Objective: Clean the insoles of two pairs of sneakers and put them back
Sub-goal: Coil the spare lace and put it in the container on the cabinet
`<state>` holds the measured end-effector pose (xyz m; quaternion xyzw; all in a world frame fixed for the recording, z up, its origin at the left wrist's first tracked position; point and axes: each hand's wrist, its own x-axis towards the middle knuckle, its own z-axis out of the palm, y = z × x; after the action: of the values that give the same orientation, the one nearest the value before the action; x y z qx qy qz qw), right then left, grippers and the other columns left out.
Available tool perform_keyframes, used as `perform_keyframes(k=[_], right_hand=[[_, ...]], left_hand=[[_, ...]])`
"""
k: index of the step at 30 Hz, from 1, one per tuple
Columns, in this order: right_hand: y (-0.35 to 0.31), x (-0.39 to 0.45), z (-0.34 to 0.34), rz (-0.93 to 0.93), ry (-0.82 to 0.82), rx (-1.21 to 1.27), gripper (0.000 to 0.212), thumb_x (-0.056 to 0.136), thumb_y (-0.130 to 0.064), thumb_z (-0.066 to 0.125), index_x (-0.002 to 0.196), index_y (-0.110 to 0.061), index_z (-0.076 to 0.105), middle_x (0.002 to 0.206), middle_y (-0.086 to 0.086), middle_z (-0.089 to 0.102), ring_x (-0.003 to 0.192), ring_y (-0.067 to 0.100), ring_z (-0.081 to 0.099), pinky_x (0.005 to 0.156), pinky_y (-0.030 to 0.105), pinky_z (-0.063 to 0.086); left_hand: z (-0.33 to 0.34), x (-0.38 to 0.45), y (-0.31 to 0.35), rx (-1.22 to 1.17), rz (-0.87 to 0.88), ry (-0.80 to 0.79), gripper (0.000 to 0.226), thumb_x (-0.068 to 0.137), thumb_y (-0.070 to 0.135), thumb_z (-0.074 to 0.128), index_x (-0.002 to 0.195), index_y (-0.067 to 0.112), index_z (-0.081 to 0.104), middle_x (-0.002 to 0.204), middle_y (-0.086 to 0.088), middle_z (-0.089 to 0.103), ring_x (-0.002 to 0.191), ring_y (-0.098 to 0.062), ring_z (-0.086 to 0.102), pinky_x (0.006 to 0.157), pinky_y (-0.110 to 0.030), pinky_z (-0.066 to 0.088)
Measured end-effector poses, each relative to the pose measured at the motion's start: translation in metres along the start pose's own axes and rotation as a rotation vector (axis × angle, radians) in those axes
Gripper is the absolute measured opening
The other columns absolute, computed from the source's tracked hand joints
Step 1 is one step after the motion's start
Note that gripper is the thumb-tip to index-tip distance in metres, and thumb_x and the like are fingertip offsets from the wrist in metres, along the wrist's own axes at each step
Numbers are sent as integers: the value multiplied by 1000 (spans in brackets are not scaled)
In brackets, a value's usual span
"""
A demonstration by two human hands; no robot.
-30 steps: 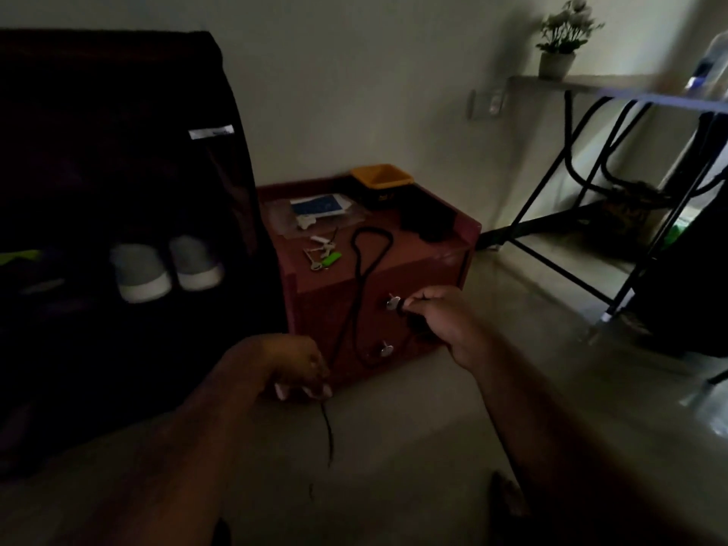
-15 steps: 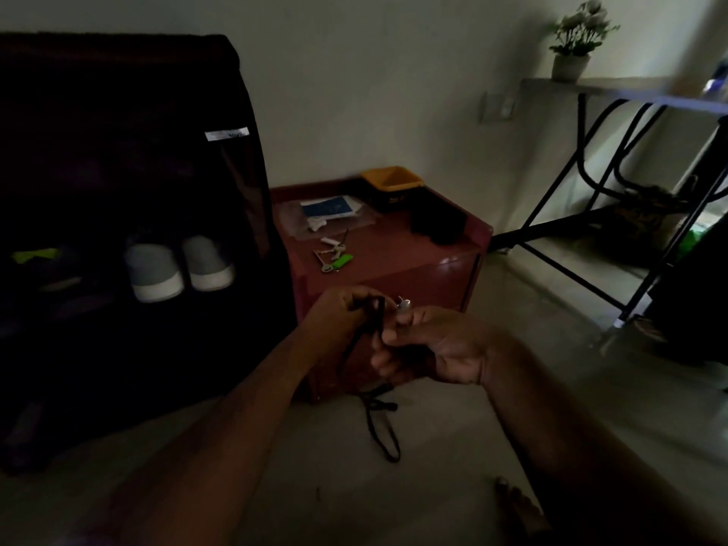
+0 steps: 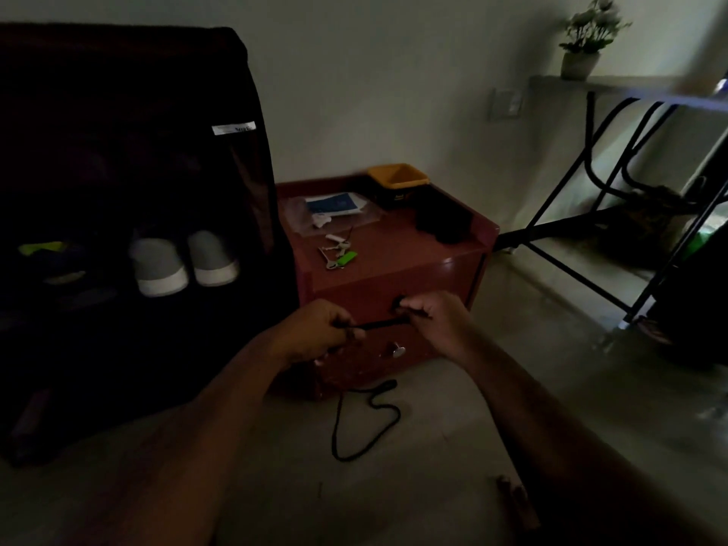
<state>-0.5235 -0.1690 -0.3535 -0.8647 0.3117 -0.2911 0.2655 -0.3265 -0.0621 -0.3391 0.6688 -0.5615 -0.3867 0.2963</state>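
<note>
A dark fabric shoe rack (image 3: 130, 183) bears a white tag (image 3: 233, 128), its writing too blurred to read, and holds a pair of grey sneakers (image 3: 183, 262). On the red cabinet (image 3: 394, 266) sits an orange tub (image 3: 398, 177), contents unseen. Left hand (image 3: 319, 333) and right hand (image 3: 429, 317) pinch a black cord (image 3: 378, 323) taut between them.

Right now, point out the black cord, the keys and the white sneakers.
black cord (image 3: 376, 323): head view, taut stretch between the hands.
keys (image 3: 338, 254): head view, bunch on the cabinet top.
white sneakers (image 3: 159, 266): head view, left shoe's toe.
</note>
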Motion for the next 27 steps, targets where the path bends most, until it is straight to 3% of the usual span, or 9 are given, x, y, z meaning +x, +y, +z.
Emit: perform_keyframes(k=[2,5,8,11,16,18,21,25,27], right_hand=[[-3,0,-2,33,18,66,13,92,-15,62,94,-11,75,77,-21,68,71,-9,57,63,17,43],[-14,1,-4,174,-181,155,49,89,-38,63,134,-20,54,128,-12,56,113,-4,51,90,15,41],[-20,2,2,196,-324,94,21,92,-18,62,110,-10,68,106,6,70,96,20,65,75,25,46],[-10,10,-7,184,-66,210,17,91,-8,59,79,-11,72,71,-5,69,66,12,62,62,27,45],[52,9,-40,251,113,-19,22,83,-5,59,67,-20,63,75,6,62,68,7,55,62,28,38],[50,4,-32,243,-61,-211,8,76,-14,63,76,-22,62,86,8,62,78,13,59,69,32,43],[10,9,-21,213,-303,-271,59,65,-8,83,119,-10,59,114,1,59,108,18,57,84,24,43],[-28,13,-21,362,-371,-393,43,60,-22,88,98,-13,70,87,3,66,91,24,67,72,27,47],[-37,11,-15,361,-380,-173,49,63,-22,88,108,-20,68,94,-3,68,87,19,67,75,30,53]], left_hand=[[-1,0,2,-11,13,22,16,92,23,67,77,17,69,61,-1,59,45,-7,47,44,-21,39],[1,1,9,-75,42,91,14,91,24,68,81,13,70,60,0,58,42,-3,44,42,-16,35],[0,4,19,-123,90,101,11,89,23,70,86,14,73,54,7,58,43,0,44,44,-16,35],[-15,2,19,-36,77,109,15,85,27,74,86,13,75,59,1,63,50,-4,51,47,-16,39],[-57,-10,-10,119,-57,203,16,84,26,75,79,11,74,52,8,58,41,4,48,45,-14,38],[-56,-10,-11,131,-19,195,12,83,25,76,75,15,74,54,11,62,46,6,53,53,-15,41],[-35,-2,4,198,61,116,10,81,27,78,76,18,75,59,14,64,53,9,55,56,-12,44],[-19,9,10,248,120,125,11,81,28,78,80,17,77,73,11,69,66,7,61,66,-19,49],[-15,11,11,265,125,97,11,82,25,78,77,15,75,69,10,67,60,7,58,60,-15,47]])
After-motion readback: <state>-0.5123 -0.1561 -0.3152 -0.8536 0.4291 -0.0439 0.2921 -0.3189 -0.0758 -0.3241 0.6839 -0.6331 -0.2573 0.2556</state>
